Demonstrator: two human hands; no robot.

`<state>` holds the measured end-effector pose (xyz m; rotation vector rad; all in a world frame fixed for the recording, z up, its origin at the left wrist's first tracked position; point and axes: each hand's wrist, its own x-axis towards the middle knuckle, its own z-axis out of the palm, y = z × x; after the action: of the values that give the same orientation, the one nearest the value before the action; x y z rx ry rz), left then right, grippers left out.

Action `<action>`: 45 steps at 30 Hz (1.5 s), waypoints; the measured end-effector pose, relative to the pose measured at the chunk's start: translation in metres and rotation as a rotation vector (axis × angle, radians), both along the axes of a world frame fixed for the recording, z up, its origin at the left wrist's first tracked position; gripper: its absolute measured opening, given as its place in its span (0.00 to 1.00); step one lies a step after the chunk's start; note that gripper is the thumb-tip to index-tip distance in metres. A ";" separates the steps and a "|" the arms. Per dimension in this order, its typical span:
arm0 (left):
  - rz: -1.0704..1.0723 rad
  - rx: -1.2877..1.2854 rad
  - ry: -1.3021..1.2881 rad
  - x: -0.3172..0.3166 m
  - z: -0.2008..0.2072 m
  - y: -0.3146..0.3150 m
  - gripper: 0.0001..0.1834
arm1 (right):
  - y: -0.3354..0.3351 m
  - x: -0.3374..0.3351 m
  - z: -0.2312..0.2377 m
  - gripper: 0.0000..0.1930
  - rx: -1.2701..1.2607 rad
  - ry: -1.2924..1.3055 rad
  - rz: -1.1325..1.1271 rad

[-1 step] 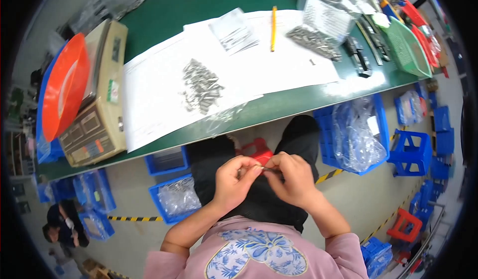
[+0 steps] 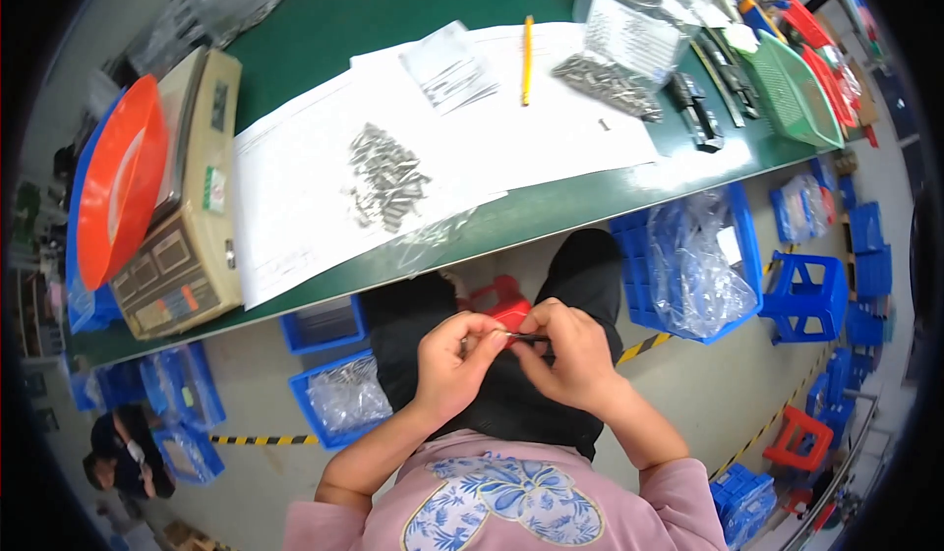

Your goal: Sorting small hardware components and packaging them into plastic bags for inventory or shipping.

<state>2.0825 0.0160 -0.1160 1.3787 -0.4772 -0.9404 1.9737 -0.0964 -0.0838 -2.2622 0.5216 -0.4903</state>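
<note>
Above my lap, in front of the table edge, my two hands meet fingertip to fingertip. My left hand [image 2: 457, 359] is closed in a pinch on a tiny, light metal-looking piece whose kind is too small to tell. A thin dark rod-like thing [image 2: 531, 337] sticks out of the closed fingers of my right hand [image 2: 570, 354], its tip at the left fingertips. On white paper sheets [image 2: 295, 182] on the table lies a pile of small silvery metal pieces [image 2: 388, 177]. A single small metal piece [image 2: 605, 124] rests apart from it, to the right.
A beige scale [image 2: 187, 266] with an orange tray [image 2: 123, 182] stands left. A yellow pencil [image 2: 527, 59], a bag of metal parts [image 2: 612, 86], black tools [image 2: 696, 114] and a green basket [image 2: 796, 89] lie on the table. Blue crates [image 2: 339, 394] and a blue stool [image 2: 806, 298] stand below.
The whole view has shifted slightly, with the table things now a little further left and lower. The dark thin thing at my right fingers shows more plainly. Both hands stay pinched together.
</note>
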 end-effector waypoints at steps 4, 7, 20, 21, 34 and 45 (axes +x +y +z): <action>-0.046 -0.035 -0.057 0.003 -0.002 -0.001 0.02 | -0.005 -0.004 -0.003 0.13 -0.092 0.054 0.045; -0.044 -0.028 -0.008 0.004 0.002 -0.002 0.02 | -0.001 -0.001 0.002 0.11 -0.057 0.057 0.026; -0.142 -0.017 -0.411 0.011 -0.002 -0.003 0.10 | 0.002 0.003 0.001 0.09 -0.231 0.007 0.087; -0.186 -0.025 -0.412 0.012 -0.004 -0.003 0.10 | 0.002 0.005 0.001 0.09 -0.251 -0.042 0.097; -0.173 -0.062 -0.442 0.013 -0.001 -0.003 0.10 | 0.005 0.005 0.004 0.08 0.050 0.096 0.048; -0.053 0.017 -0.195 0.009 -0.006 0.001 0.23 | 0.006 0.014 0.011 0.08 -0.083 0.154 0.189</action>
<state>2.0912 0.0171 -0.1216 1.4864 -0.6566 -0.8578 1.9876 -0.0902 -0.0731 -2.4130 0.3640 -0.2482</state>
